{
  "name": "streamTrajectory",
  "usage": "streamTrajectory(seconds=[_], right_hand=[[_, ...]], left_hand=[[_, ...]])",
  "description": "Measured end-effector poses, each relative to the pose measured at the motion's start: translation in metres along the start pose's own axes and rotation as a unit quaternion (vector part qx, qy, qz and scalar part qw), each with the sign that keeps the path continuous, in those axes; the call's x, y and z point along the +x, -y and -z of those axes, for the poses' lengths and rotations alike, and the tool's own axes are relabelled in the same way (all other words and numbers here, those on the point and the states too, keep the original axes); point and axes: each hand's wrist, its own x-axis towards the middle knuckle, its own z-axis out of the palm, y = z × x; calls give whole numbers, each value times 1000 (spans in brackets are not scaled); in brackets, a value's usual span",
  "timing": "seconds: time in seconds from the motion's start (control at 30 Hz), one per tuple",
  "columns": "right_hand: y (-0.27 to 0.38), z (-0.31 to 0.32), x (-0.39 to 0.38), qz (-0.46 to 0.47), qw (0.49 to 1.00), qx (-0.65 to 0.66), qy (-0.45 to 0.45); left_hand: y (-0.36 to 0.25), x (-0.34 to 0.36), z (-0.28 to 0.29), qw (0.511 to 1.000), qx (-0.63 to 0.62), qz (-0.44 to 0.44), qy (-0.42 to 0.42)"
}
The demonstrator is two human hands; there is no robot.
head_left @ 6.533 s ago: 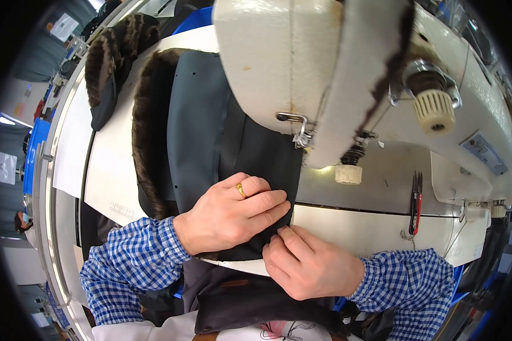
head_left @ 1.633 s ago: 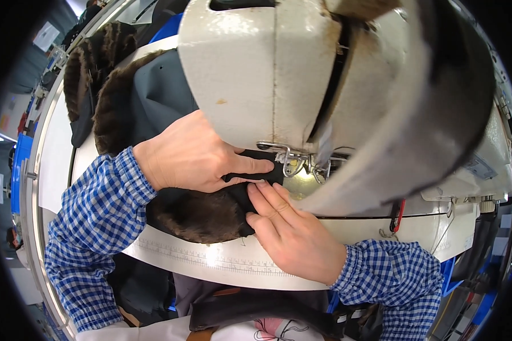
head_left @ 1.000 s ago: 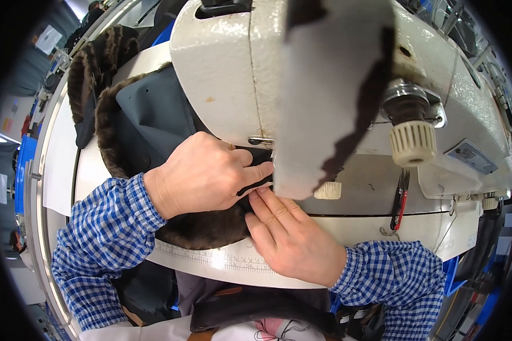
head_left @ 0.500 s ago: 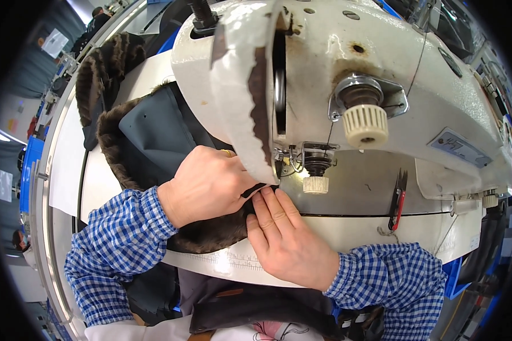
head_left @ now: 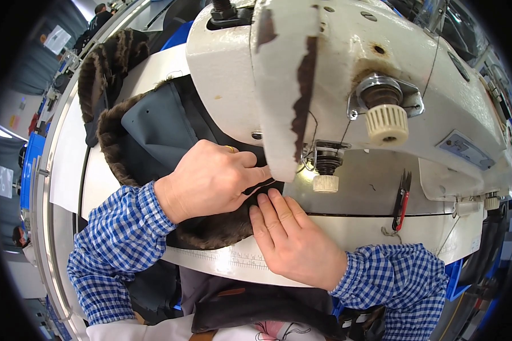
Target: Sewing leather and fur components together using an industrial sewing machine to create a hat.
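Note:
A dark grey-blue fabric piece (head_left: 156,128) with brown fur trim (head_left: 210,232) lies on the sewing machine's white table, its right end under the white sewing machine (head_left: 347,51). My left hand (head_left: 207,181) is closed on the fabric's dark edge, fingertips near the presser area. That spot is partly hidden by a white, chipped part in front. Lower right of it, my right hand (head_left: 296,238) rests flat on the fabric edge and table, fingers stretched out side by side and thumb not plainly visible. Both sleeves are blue-and-white checked.
Red-handled thread snips (head_left: 403,202) lie right of my hands beside a bit of thread. Another fur-trimmed dark piece (head_left: 111,68) sits at the far left. A cream tension knob (head_left: 387,122) juts from the machine. Blue bins (head_left: 33,156) stand beyond the table, and people are in the background.
The view has shifted, so the machine head appears farther right. My left fingers reach a little farther right along the fabric edge. My right hand has slid slightly right and nearer me.

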Motion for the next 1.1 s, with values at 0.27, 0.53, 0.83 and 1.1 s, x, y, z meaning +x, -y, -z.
streamTrajectory(seconds=[0.27,0.53,0.83,1.1], right_hand=[[4,2,-1,-11,1000,-1,10],[7,6,-5,-25,1000,2,1],[6,9,-6,-13,1000,-19,2],[4,7,-7,-12,1000,-21,-4]], left_hand=[[-6,-2,-4,1000,4,12,4],[-28,-1,-16,997,14,76,-23],[-43,2,-19,993,28,104,-49],[-49,2,-26,987,-2,135,-86]])
